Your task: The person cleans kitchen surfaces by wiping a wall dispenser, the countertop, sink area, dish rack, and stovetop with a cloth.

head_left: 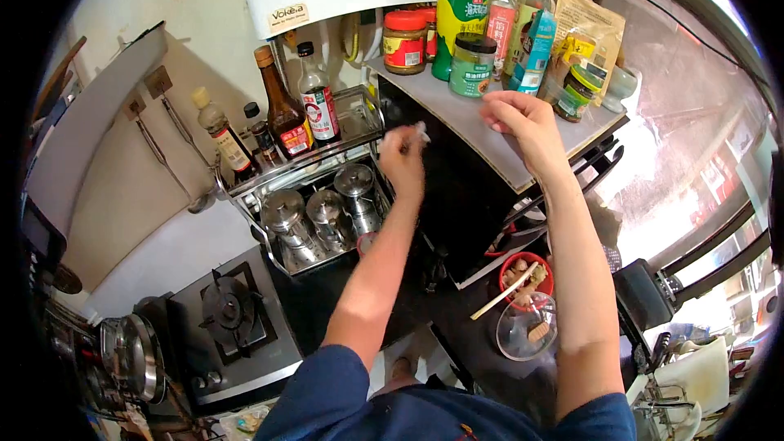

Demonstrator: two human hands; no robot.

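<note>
My left hand [402,162] is closed on a small crumpled white piece [422,132], which looks like tissue or cloth; it hangs between the spice rack and the grey shelf top [490,144]. Above that shelf top, my right hand [524,121] has its fingers loosely bent and slightly apart, with nothing visible in them. Just behind my right hand stand a green-labelled jar with a black lid [474,67] and a blue packet [535,53]. A small green-labelled jar [576,94] is to its right. A red-lidded jar [404,42] stands farther left.
The metal rack [359,118] holds sauce bottles [286,110] above and lidded metal pots [327,212] below. A gas burner [229,304] is at lower left. A red bowl [504,278] with ginger-like pieces and a clear bowl [510,339] sit below my right forearm.
</note>
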